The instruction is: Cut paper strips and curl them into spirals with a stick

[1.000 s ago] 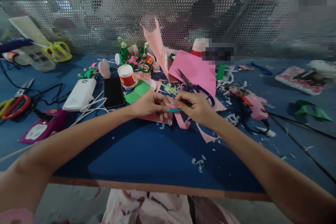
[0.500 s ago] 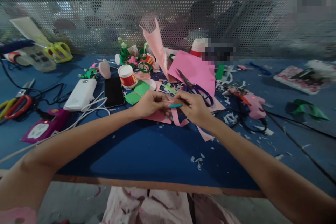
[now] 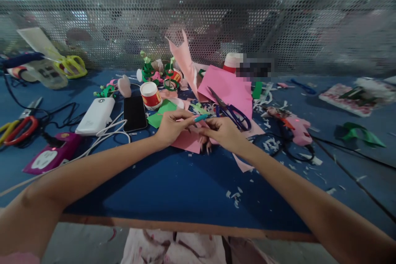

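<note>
My left hand (image 3: 173, 128) and my right hand (image 3: 225, 133) meet over the blue table, fingers pinched close together. Between their fingertips is a small teal stick-like piece (image 3: 201, 118), its left end at my left thumb. My right fingers are closed around a bit of pink paper strip, mostly hidden by the fingers. Beneath the hands lies a flat pink paper (image 3: 188, 141). Just behind my right hand rest blue-handled scissors (image 3: 232, 112) on a bright pink sheet (image 3: 230, 86). A green paper (image 3: 161, 114) lies beside my left hand.
To the left are a black phone (image 3: 135, 113), a white power bank (image 3: 96, 115), a purple power strip (image 3: 53, 152) and red-yellow scissors (image 3: 22, 128). A pink glue gun (image 3: 298, 128) lies right. A glue tub (image 3: 151, 95) stands behind the phone. Perforated metal (image 3: 130, 16) rises behind.
The teal piece has tilted, its right end now higher. The pink strip that hung down between the hands is now mostly hidden. The view has shifted slightly.
</note>
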`<control>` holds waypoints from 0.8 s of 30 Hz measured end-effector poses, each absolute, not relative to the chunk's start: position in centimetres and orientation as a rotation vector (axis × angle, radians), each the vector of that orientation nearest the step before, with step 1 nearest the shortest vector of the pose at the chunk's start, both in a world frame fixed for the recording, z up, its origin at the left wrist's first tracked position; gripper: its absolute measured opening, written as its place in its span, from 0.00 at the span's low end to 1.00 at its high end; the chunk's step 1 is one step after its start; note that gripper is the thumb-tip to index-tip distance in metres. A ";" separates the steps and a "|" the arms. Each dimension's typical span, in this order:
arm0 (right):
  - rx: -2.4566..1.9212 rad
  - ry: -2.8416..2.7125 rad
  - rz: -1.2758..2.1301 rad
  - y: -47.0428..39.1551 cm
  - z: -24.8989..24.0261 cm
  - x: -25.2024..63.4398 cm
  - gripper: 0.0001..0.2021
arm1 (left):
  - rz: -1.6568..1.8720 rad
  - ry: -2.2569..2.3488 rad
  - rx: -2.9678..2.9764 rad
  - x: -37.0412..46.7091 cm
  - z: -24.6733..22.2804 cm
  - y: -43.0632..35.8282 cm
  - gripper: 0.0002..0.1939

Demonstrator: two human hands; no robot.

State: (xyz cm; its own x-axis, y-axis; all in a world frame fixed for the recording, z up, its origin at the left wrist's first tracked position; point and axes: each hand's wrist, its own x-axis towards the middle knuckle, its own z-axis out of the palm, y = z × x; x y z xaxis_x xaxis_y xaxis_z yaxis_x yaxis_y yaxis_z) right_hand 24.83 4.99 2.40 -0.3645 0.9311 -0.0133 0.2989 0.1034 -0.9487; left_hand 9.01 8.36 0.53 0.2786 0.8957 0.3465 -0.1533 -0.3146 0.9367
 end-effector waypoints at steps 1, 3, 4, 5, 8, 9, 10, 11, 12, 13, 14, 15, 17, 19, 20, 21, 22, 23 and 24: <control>-1.202 -1.747 1.297 5.0 2.4 24.9 0.20 | 1.296 0.724 1.499 9.0 0.5 8.4 0.09; -1.194 -1.772 1.329 5.0 2.5 25.1 0.20 | 1.323 0.747 1.491 9.0 0.3 8.6 0.08; -1.188 -1.793 1.335 5.0 2.6 25.1 0.20 | 1.310 0.765 1.478 9.0 0.3 8.7 0.08; -1.183 -1.816 1.332 5.0 2.7 25.2 0.20 | 1.284 0.783 1.455 9.0 0.2 8.8 0.09; -1.201 -1.868 1.313 5.1 2.9 25.3 0.20 | 1.187 0.797 1.375 9.0 0.2 9.0 0.14; -1.218 -1.876 1.311 5.1 3.0 25.3 0.20 | 1.153 0.786 1.357 9.0 0.2 9.0 0.15; -1.237 -1.881 1.319 5.1 3.0 25.3 0.19 | 1.123 0.774 1.350 8.9 0.2 9.1 0.17; -1.255 -1.885 1.333 5.1 3.1 25.4 0.19 | 1.096 0.765 1.357 8.9 0.3 9.1 0.18; -1.273 -1.890 1.345 5.0 3.2 25.4 0.18 | 1.077 0.759 1.376 8.8 0.4 9.1 0.19; -1.290 -1.897 1.357 5.0 3.3 25.4 0.18 | 1.066 0.760 1.403 8.8 0.4 9.1 0.19; -1.305 -1.907 1.368 5.0 3.3 25.4 0.17 | 1.059 0.766 1.435 8.7 0.4 9.1 0.18; -1.316 -1.917 1.371 5.0 3.4 25.4 0.17 | 1.053 0.775 1.466 8.7 0.4 9.1 0.17; -1.334 -1.939 1.348 4.9 3.5 25.4 0.17 | 1.040 0.791 1.498 8.7 0.4 9.1 0.13; -1.355 -1.956 1.304 4.8 3.6 25.3 0.16 | 1.021 0.802 1.484 8.7 0.3 9.0 0.12; -1.369 -1.959 1.289 4.8 3.6 25.3 0.16 | 1.015 0.803 1.466 8.8 0.3 9.0 0.12; -1.383 -1.959 1.283 4.8 3.6 25.3 0.17 | 1.011 0.801 1.447 8.8 0.3 9.0 0.12; -1.393 -1.954 1.285 4.8 3.6 25.3 0.17 | 1.007 0.800 1.432 8.8 0.3 8.9 0.12; -1.394 -1.947 1.291 4.8 3.6 25.3 0.17 | 1.005 0.798 1.423 8.8 0.3 8.9 0.11; -1.384 -1.941 1.294 4.9 3.6 25.3 0.17 | 1.008 0.794 1.417 8.8 0.4 8.9 0.11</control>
